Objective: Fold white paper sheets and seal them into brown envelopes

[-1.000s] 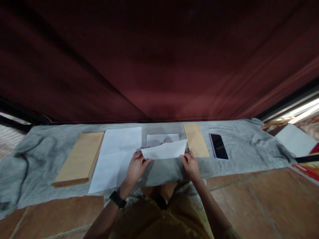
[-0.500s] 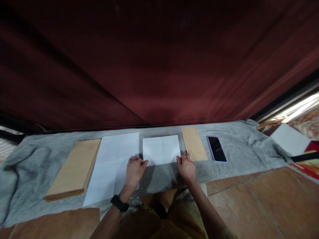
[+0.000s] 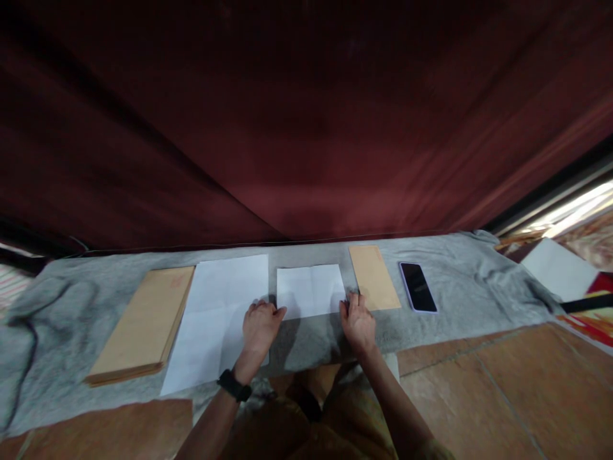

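I see the white rectangular paper (image 3: 310,291) lower centre, long axis crosswise between loosely curled left hand (image 3: 260,324) and right hand (image 3: 359,324), grip unclear.

1. On the cloth (image 3: 488,287), left to right: envelope stack (image 3: 143,326), left paper (image 3: 223,300), middle paper (image 3: 309,291), 1 envelope (image 3: 374,278), phone (image 3: 418,287).
2. Left hand (image 3: 260,327): at the middle paper's near-left corner.
3. Right hand (image 3: 359,324): at its near-right corner.
4. Curtain (image 3: 306,140): behind the cloth.
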A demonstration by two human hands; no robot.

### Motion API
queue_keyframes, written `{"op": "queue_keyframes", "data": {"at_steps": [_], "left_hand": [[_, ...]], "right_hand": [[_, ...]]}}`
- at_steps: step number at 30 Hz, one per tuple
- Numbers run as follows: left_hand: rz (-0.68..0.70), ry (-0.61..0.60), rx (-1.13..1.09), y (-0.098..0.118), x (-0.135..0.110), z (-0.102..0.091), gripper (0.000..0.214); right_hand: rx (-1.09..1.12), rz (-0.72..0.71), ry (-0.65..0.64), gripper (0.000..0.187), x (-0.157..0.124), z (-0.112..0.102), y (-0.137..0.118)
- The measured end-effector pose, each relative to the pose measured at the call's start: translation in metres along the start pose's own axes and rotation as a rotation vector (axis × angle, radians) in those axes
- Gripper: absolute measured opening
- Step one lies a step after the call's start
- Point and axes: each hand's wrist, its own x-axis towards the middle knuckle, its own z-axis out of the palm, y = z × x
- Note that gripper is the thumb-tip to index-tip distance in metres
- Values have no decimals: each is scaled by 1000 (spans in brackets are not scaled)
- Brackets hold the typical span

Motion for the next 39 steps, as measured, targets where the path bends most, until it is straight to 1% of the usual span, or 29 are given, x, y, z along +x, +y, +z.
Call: {"op": "queue_keyframes", "data": {"at_steps": [4, 6, 7, 9, 11, 15, 19, 23, 26, 28, 30, 32, 34, 36, 39], "left_hand": [[-13, -6, -3, 3, -1, -3, 36], [-7, -13, 8, 3, -1, -4, 36], [-2, -17, 13, 3, -1, -4, 36], [1, -20, 20, 2, 0, -4, 36], [1, -22, 20, 2, 0, -5, 37], [13, -26, 8, 2, -1, -4, 38], [4, -12, 31, 3, -3, -1, 39], [2, 59, 53, 4, -8, -1, 35], [15, 162, 54, 8, -13, 0, 27], [61, 241, 6, 13, -18, 7, 25], [168, 297, -90, 23, -26, 21, 28], [306, 318, -177, 34, -38, 39, 33], [417, 321, -217, 45, -50, 57, 43], [456, 309, -227, 52, -60, 68, 52], [471, 283, -211, 52, -67, 73, 60]], "right_hand": [[21, -44, -16, 38, -3, -8, -11], [60, -145, -43, 39, -8, -9, -23], [83, -221, -60, 41, -12, -8, -30], [113, -380, -97, 44, -20, -3, -44], [110, -464, -113, 45, -28, 5, -54], [85, -464, -133, 47, -37, 14, -58], [71, -462, -169, 47, -37, 10, -52], [68, -470, -189, 49, -36, 6, -48], [74, -468, -202, 48, -36, 6, -48], [79, -468, -211, 49, -36, 5, -48], [82, -469, -225, 51, -36, 5, -48], [80, -475, -250, 53, -37, 4, -46], [78, -485, -281, 57, -37, 3, -44], [77, -498, -302, 62, -38, 3, -40], [89, -532, -306, 65, -39, 5, -36]]}}
